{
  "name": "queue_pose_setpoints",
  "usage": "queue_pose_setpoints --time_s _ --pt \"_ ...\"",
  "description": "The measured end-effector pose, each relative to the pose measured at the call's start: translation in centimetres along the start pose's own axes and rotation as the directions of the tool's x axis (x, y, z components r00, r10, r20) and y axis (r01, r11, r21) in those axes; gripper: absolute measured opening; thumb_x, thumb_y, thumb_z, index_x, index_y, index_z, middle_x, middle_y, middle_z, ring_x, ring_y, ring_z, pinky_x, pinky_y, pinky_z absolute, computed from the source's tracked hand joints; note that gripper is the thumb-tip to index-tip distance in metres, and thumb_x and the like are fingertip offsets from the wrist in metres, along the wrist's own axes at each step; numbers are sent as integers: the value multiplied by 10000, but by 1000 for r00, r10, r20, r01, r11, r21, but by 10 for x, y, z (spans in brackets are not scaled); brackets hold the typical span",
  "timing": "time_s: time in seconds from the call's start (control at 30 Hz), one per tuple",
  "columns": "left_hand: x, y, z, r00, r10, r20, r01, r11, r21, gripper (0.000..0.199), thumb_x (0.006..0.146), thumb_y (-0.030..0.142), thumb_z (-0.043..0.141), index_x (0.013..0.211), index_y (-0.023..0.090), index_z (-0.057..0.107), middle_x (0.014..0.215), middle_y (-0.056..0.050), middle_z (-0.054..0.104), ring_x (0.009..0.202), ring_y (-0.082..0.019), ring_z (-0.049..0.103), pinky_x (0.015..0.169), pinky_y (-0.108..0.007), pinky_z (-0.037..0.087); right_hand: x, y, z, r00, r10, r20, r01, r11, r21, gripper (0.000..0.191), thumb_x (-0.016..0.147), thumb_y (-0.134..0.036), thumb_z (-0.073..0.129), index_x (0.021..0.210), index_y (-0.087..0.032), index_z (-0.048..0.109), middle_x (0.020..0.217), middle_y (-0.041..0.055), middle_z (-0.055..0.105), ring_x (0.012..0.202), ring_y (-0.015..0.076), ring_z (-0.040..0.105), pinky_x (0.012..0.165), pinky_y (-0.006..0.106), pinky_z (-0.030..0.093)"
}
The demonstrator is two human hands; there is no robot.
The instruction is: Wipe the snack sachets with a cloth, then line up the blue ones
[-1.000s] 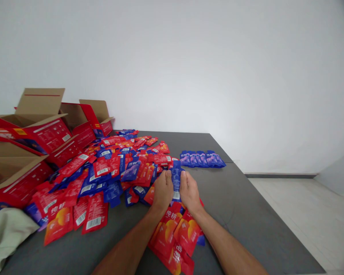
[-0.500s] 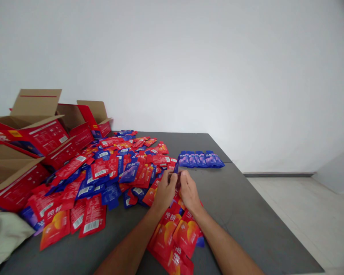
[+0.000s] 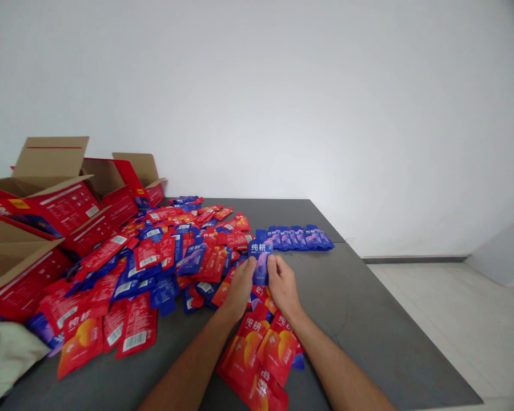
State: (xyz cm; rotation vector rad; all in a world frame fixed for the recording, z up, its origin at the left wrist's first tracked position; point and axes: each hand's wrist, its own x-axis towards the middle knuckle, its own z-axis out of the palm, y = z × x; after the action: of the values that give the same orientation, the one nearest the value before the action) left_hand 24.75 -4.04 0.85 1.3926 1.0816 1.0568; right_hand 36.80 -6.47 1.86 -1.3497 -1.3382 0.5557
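Observation:
Between my two hands a blue pouch (image 3: 260, 260) is held upright, its printed front towards me. My left hand (image 3: 241, 285) is closed on its left edge, thumb in front. On the right edge my right hand (image 3: 282, 285) grips it the same way. Whether more pouches lie behind it I cannot tell. Below my hands, between the forearms, several red pouches (image 3: 244, 354) overlap on the table, with a bit of blue showing under them. Beyond my right hand lies a row of blue pouches (image 3: 298, 238), faces up.
A wide heap of mixed red and blue pouches (image 3: 149, 260) spreads over the left of the dark table (image 3: 346, 319). Open red cardboard boxes (image 3: 64, 205) stand behind it at the left. A pale cloth (image 3: 8, 359) lies at the near left corner. A white wall (image 3: 257, 103) rises behind.
The blue pouch was edge-on and mostly hidden between my hands; now its front faces me. My hands have moved slightly apart around it.

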Motion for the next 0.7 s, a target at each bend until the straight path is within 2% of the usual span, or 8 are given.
queue_pose_setpoints --time_s 0.07,0.13,0.23,0.3,0.43,0.53,0.7 --pt "-1 1 0 998 -4 -66 -7 988 -155 467 887 618 451 924 189 634 848 -30 673 762 -168 612 719 -284 473 -1 2 2 1000 -16 -5 16 1000 -24 418 995 -502 368 715 -212 475 654 -45 491 607 124 441 587 237 316" --pt "-1 3 -1 987 23 -162 -52 983 -175 424 876 596 492 843 188 602 785 -1 622 698 -142 554 658 -258 434 -3 3 4 999 -44 28 46 998 -54 404 1003 -485 357 722 -216 467 651 -43 498 602 127 448 592 242 309" --pt "-1 4 -5 944 134 -301 -130 991 34 396 918 543 447 744 196 525 698 24 529 646 -130 472 611 -249 369 -5 4 7 991 -86 102 95 992 -87 379 1012 -460 344 750 -222 479 666 -36 520 607 134 463 605 250 310" --pt "-2 5 -7 920 201 -338 -146 973 181 374 944 497 414 732 203 506 681 22 514 647 -138 463 619 -257 348 -6 3 8 989 -93 118 105 990 -95 370 1015 -452 338 765 -224 488 682 -34 531 611 135 466 611 252 311" --pt "-5 7 -6 934 237 -268 -152 941 302 334 947 432 409 716 212 505 656 20 532 620 -142 470 606 -259 311 -4 1 6 999 -28 38 31 996 -84 384 1010 -477 341 758 -223 481 667 -43 512 605 133 459 589 247 303" --pt "-6 8 -3 956 228 -183 -173 945 276 327 910 424 468 669 204 486 615 37 500 588 -124 443 575 -243 291 -1 3 3 1000 -5 -22 3 997 -71 392 1006 -489 344 766 -217 494 675 -39 528 613 133 472 581 245 305" --pt "-2 9 -5 965 186 -186 -159 976 151 320 871 461 532 723 178 553 657 40 515 617 -112 441 574 -225 320 -1 7 6 995 -70 65 76 992 -98 394 1008 -460 352 731 -215 487 647 -42 512 597 129 477 585 247 298"
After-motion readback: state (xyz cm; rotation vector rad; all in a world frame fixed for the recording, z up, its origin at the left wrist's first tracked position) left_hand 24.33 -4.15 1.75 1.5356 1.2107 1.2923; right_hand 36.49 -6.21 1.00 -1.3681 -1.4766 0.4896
